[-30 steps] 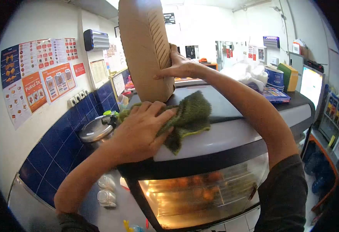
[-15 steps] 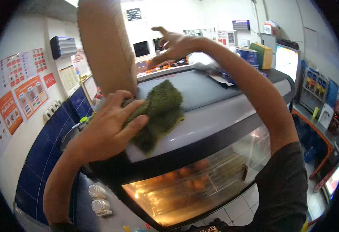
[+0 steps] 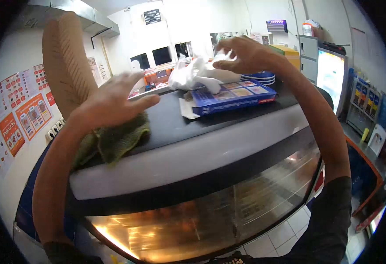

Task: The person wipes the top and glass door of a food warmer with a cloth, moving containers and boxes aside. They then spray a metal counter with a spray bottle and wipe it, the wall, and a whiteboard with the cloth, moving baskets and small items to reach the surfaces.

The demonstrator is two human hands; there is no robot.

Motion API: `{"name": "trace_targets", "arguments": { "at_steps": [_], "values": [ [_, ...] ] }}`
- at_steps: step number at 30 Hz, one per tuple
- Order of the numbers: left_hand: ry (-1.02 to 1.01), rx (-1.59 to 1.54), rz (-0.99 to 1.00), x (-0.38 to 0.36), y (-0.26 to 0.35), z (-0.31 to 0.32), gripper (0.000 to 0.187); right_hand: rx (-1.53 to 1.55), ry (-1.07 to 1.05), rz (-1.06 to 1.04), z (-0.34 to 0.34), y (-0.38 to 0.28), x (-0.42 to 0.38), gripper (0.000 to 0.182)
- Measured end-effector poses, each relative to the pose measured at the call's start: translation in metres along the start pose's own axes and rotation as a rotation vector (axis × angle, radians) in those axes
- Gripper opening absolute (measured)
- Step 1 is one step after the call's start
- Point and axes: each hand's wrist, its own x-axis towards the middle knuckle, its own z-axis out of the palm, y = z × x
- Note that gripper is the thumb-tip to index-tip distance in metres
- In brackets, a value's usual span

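Note:
My left hand [image 3: 113, 99] is raised over the left end of the display case's dark top [image 3: 168, 121], thumb and fingers apart, slightly blurred and holding nothing. Under it a green cloth [image 3: 124, 137] lies bunched on the top, partly hidden by my wrist. A tall folded piece of brown cardboard [image 3: 67, 57] stands just behind this hand. My right hand [image 3: 248, 55] hovers at the back right with its fingers spread and bent, empty. Below it are a blue flat box [image 3: 234, 99] with an open flap and a white plastic bag [image 3: 190, 75].
Lit food shelves show behind the case's glass front [image 3: 201, 222]. A yellow box [image 3: 288, 55] and blue-and-white containers [image 3: 259, 78] stand at the back right. Posters [image 3: 21, 112] cover the left wall; a lit screen [image 3: 331, 77] is at right.
My left hand has come off the green cloth, which now lies on the case top. The view has shifted, bringing the blue box and plastic bag into fuller sight. My right hand stays raised.

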Motion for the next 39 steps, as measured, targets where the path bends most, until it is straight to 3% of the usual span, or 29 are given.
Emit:
{"name": "trace_targets", "arguments": {
  "at_steps": [2,4,6,8,9,11,12,14,15,18,19,20,22,24,25,27,29,33,36,39],
  "values": [
    [-0.045,-0.044,0.042,0.038,0.012,0.009,0.080,-0.022,-0.083,-0.089,-0.001,-0.010,-0.002,0.077],
    [-0.083,-0.084,0.091,0.067,0.019,0.020,0.084,-0.063,0.009,-0.265,0.010,-0.016,-0.005,0.078],
    [-0.160,-0.165,0.165,0.090,0.024,0.033,0.089,-0.105,-0.136,-0.211,0.014,-0.034,-0.002,0.079],
    [-0.127,-0.161,0.171,0.101,0.031,0.039,0.080,-0.107,-0.153,-0.243,0.019,-0.039,0.004,0.056],
    [-0.154,-0.218,0.173,0.106,0.032,0.041,0.076,-0.105,-0.153,-0.248,0.021,-0.040,0.008,0.056],
    [-0.103,-0.324,0.115,0.108,0.041,0.046,0.059,-0.108,0.019,-0.296,0.029,-0.040,0.018,0.030],
    [-0.105,-0.323,0.108,0.108,0.042,0.047,0.059,-0.104,0.017,-0.302,0.034,-0.040,0.021,0.030],
    [-0.070,-0.329,0.028,0.111,0.043,0.048,0.052,0.076,0.227,-0.386,0.040,-0.040,0.023,0.015],
    [0.034,-0.233,0.020,0.111,0.045,0.051,0.040,0.141,0.202,-0.410,0.039,-0.036,0.023,0.023],
    [0.181,-0.194,0.037,0.120,0.033,0.068,0.032,0.127,0.313,-0.436,0.033,-0.036,0.011,0.035],
    [0.266,-0.179,-0.001,0.116,0.028,0.068,0.029,0.115,0.128,-0.270,0.016,-0.042,-0.001,0.059],
    [0.273,-0.179,-0.009,0.112,0.020,0.062,0.029,0.111,0.128,-0.280,0.010,-0.040,-0.012,0.059],
    [0.422,-0.152,0.083,0.100,0.002,0.039,0.027,0.153,-0.147,-0.375,0.005,-0.033,-0.028,0.080],
    [0.321,-0.534,-0.175,0.075,0.008,0.011,0.031,0.133,-0.247,-0.397,0.011,-0.034,-0.026,0.088],
    [0.352,-0.660,-0.151,0.073,-0.005,0.012,0.034,0.116,-0.347,-0.423,0.015,-0.034,-0.026,0.097],
    [0.378,-0.895,-0.137,0.065,-0.021,0.010,0.042,0.087,-0.420,-0.373,0.017,-0.037,-0.018,0.101],
    [0.383,-0.956,-0.154,0.052,-0.015,0.003,0.040,0.070,-0.522,-0.306,0.019,-0.039,-0.008,0.107],
    [0.392,-1.077,-0.205,0.033,-0.007,0.000,0.036,0.034,-0.647,-0.258,0.019,-0.037,0.007,0.103],
    [0.406,-1.199,-0.246,0.024,0.005,0.005,0.037,0.186,-0.634,-0.188,0.016,-0.034,0.004,0.103],
    [0.444,-1.309,-0.205,0.021,0.006,0.010,0.038,0.206,-0.407,-0.207,0.005,-0.042,-0.013,0.108]
  ]
}}
